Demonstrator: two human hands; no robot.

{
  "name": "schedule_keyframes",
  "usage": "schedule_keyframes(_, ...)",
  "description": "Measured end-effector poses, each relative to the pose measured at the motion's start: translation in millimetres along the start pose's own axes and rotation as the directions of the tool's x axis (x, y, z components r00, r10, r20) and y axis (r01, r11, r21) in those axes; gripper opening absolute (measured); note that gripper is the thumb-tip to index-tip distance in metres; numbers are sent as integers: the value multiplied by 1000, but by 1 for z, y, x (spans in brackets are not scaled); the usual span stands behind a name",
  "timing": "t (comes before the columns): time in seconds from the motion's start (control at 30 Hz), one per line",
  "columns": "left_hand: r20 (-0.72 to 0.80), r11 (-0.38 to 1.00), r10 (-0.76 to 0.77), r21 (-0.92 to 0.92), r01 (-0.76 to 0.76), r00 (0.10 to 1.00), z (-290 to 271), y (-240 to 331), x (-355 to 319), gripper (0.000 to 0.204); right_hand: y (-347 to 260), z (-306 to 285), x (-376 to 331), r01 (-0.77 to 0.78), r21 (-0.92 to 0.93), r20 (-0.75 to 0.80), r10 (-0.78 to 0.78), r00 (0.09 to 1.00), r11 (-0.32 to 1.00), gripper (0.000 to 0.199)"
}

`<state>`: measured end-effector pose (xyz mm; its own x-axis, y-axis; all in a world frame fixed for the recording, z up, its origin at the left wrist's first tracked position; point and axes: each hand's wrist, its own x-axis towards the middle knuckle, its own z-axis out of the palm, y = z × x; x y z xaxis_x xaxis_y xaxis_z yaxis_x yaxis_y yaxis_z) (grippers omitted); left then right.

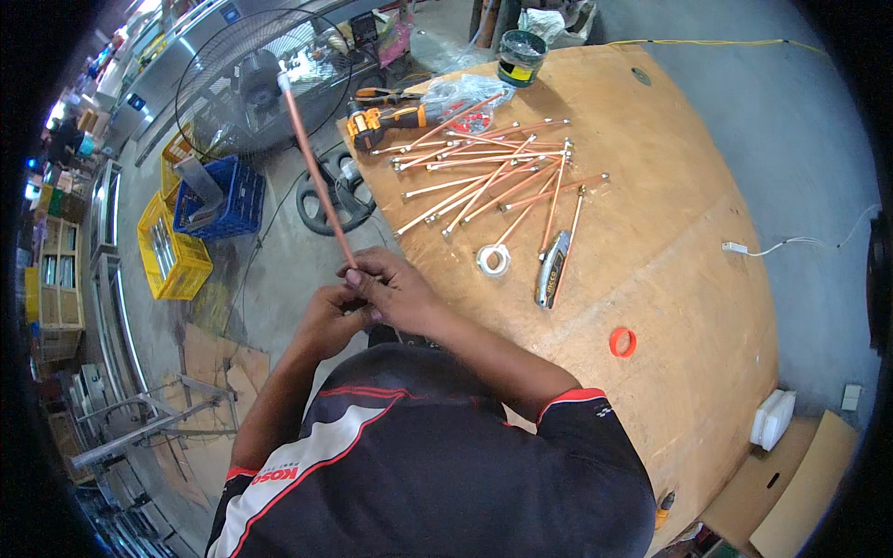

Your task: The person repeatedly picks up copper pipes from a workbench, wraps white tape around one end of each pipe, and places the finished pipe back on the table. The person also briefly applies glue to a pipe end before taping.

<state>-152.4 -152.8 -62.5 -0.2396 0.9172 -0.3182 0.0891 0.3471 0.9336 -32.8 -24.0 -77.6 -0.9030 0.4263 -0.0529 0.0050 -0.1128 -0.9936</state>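
A long, thin copper tube (313,167) slants up and away from my hands, with a pale fitting on its far end. My right hand (395,286) is closed round its lower part, thumb on top. Just below, my left hand (332,321) is closed at the tube's near end, its fingertips against the right hand. What lies between the fingers there is hidden. On the wooden table (670,251) to the right lie several similar copper tubes (484,191) with metal end fittings, crossing in a loose pile. A utility knife (553,270) and a white tape roll (493,260) lie nearest to me.
An orange-black power tool (372,128), a plastic bag (465,93) and a dark tub (522,58) stand along the table's far edge. An orange ring (623,342) lies at right. Beyond the tube are a fan (260,84), a blue crate (244,200) and a yellow crate (181,270).
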Motion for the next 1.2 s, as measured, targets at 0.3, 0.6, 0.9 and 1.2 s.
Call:
schedule_keyframes(0.3, -271, 927, 9, -359, -109, 963, 1, -11, -1, 26, 12, 15, -18, 35, 29, 71, -37, 997, 999, 61)
schedule_keyframes(0.6, -551, 597, -173, -718, -358, 816, -35, -21, 4, 27, 2, -3, -29, 4, -56, 216, 8, 976, 998, 57)
schedule_keyframes(0.9, -511, 872, -30, -434, -228, 859, -64, 27, -38, 29, 9, -40, -44, 92, -262, 381, 15, 925, 961, 44)
schedule_keyframes(1.2, 7, 829, 157, 543, -135, 988, -66, 132, -73, 32, -74, -46, -42, 23, -268, 433, 99, 896, 963, 36)
